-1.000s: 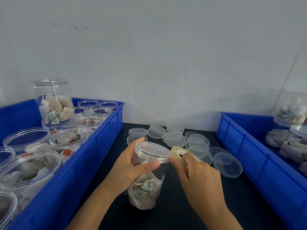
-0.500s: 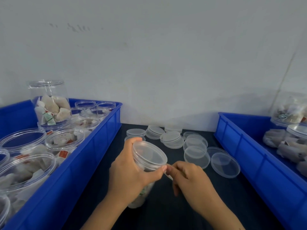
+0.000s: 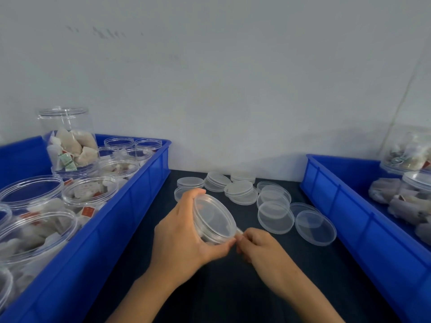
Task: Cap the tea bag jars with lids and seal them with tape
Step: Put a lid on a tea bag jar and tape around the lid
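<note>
Head view: left hand point(image 3: 182, 238) fingers grip tilted capped jar point(image 3: 213, 221); right hand point(image 3: 258, 245) fingers pinch tape beside it.

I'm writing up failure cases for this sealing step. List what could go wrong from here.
1. The left hand holds the capped jar tipped over, lid facing right; if the lid isn't fully seated, it may pop off and spill tea bags.
2. The right hand pinches something thin at the lid's rim, probably tape; it could fold, stick to the fingers or go on crooked.
3. The loose lids lie close by; a sweeping wrist could knock them.
</note>
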The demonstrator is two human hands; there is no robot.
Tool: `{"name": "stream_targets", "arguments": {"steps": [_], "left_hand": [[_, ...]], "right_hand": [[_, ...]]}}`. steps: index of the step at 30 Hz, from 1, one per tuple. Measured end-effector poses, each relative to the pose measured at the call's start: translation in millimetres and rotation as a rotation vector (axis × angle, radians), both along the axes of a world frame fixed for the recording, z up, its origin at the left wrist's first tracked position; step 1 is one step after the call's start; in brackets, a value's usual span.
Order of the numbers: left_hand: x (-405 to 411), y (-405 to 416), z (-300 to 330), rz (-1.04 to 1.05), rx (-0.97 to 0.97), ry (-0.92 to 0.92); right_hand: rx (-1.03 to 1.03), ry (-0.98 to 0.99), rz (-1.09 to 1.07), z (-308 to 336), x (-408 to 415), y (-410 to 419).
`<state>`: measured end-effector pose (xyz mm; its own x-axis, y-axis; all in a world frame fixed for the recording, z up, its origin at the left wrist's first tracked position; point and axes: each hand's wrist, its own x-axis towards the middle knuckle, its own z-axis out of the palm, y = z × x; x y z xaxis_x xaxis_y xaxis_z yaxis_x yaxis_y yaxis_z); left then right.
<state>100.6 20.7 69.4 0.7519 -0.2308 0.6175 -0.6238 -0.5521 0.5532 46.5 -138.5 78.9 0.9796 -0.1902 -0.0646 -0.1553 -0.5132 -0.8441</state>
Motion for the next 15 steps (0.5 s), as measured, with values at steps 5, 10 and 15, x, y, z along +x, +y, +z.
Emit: {"name": "stream_targets", "arguments": {"steps": [5,10,15], "left_hand": [[-3,-3,2,0.033,0.061,-0.089],[-3,-6,1,0.073,0.076,-0.138],[-3,-10,2,0.106,0.084,-0.143]], "right_hand": [[-0.137,-0.003,-0.120,-5,-1,6],[-0.289,-0.008,-0.190,-4,-1,13],[-0.420,-0.071,-0.248,-8,2,17]]}}
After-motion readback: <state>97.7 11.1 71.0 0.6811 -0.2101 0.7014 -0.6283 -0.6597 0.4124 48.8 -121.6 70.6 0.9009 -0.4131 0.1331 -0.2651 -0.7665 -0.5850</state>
